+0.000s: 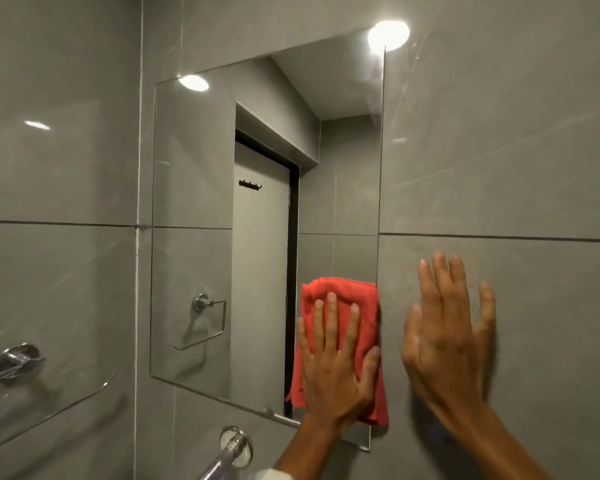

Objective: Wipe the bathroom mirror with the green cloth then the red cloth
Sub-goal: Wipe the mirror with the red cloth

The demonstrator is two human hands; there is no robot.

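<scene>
The frameless mirror (194, 202) hangs on the grey tiled wall. A folded red cloth (340, 299) lies flat against its lower right corner. My left hand (333, 368) presses on the cloth with fingers spread and the thumb hooked around its right edge. To the right of the mirror, my right hand (447, 337) rests flat on the bare wall tile, fingers up and apart, holding nothing. No green cloth is in view.
A chrome towel rail (234, 448) juts out just below the mirror's bottom edge. On the left wall a glass shelf (49, 410) hangs from a chrome mount (14, 362). The mirror reflects a door, hooks and a towel ring.
</scene>
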